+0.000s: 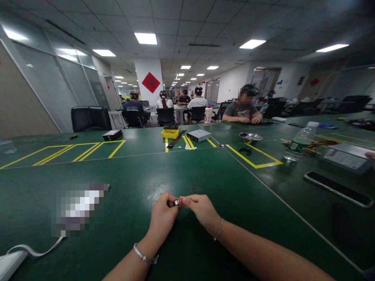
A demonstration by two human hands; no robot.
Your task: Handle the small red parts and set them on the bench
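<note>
My left hand [162, 212] and my right hand [200, 207] meet over the green table [205, 171], close to me. Both pinch one tiny part [177, 201], silvery with an orange-red tip, held between their fingertips. The fingers of both hands are curled closed around it. A bracelet sits on each wrist. The part is too small to name.
A phone [336, 188] lies to the right, with a water bottle [300, 141] and a grey box [347, 157] beyond it. Farther off are a yellow tray [170, 133], a metal bowl [250, 137] and yellow tape lines. A white strap [35, 249] lies at the left. People sit at the far tables.
</note>
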